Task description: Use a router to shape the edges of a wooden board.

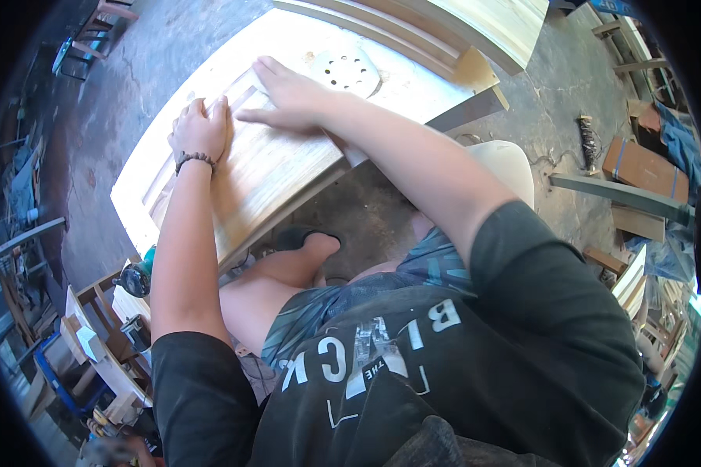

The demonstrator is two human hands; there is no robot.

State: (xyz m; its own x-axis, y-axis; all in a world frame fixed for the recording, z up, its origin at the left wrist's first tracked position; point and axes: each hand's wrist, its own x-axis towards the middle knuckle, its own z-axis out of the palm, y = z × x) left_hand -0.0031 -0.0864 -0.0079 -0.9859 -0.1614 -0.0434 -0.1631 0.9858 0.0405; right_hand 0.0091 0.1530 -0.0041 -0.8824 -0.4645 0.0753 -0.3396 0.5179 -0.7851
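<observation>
A pale wooden panel with raised frame strips lies on a white tabletop. My left hand, with a beaded bracelet at its wrist, presses on the panel's far left side, its fingers bent over the frame strip. To its right, my right hand is stretched out over the panel's upper end, thumb spread away from the fingers and nothing in its grasp. Just beyond that hand is a round sanding disc with several holes, lying on the tabletop.
A larger wooden frame piece occupies the table's far right. A white stool seat stands beside the table. At lower left, a green power tool sits near a wooden rack. Cardboard boxes lie at the right.
</observation>
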